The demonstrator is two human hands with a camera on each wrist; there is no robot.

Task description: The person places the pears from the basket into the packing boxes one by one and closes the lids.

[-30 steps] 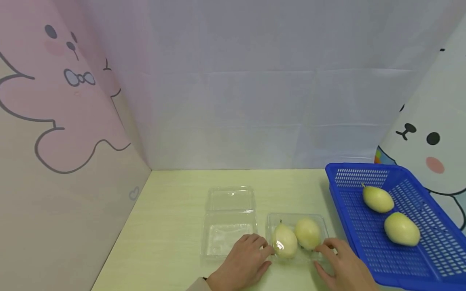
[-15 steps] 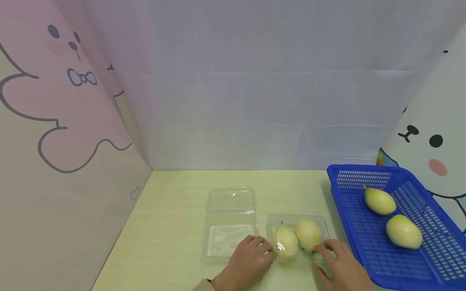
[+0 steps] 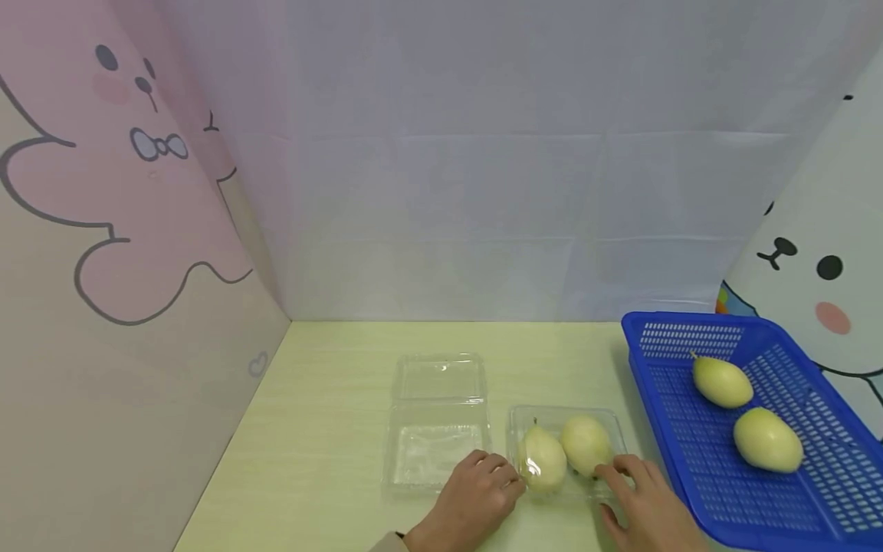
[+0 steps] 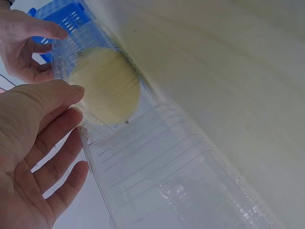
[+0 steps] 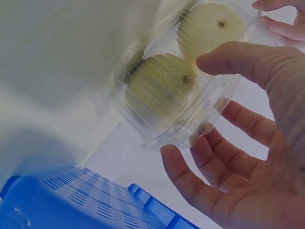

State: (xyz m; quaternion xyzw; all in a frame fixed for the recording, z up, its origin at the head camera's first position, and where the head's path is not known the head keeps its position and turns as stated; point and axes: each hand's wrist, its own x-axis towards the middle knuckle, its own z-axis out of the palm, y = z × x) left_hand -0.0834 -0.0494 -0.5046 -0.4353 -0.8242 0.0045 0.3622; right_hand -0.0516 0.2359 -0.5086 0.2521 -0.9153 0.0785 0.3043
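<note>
I'm seeing the left hand (image 3: pixel 469 502) and right hand (image 3: pixel 648 502) bracketing the closed clear plastic clamshell box (image 3: pixel 566 452) with two pale yellow pears (image 3: pixel 585 443) inside, sitting on the light green desk (image 3: pixel 324 429) near the front edge, fingers loosely spread and fingertips touching its left and right ends, probably steadying it from both sides, neither hand really gripping. An empty open clear plastic clamshell (image 3: pixel 437 429) is lying just left of it, lid flipped back, and the blue perforated plastic basket (image 3: pixel 814 491) at right is holding two more pears, close beside the right hand.
</note>
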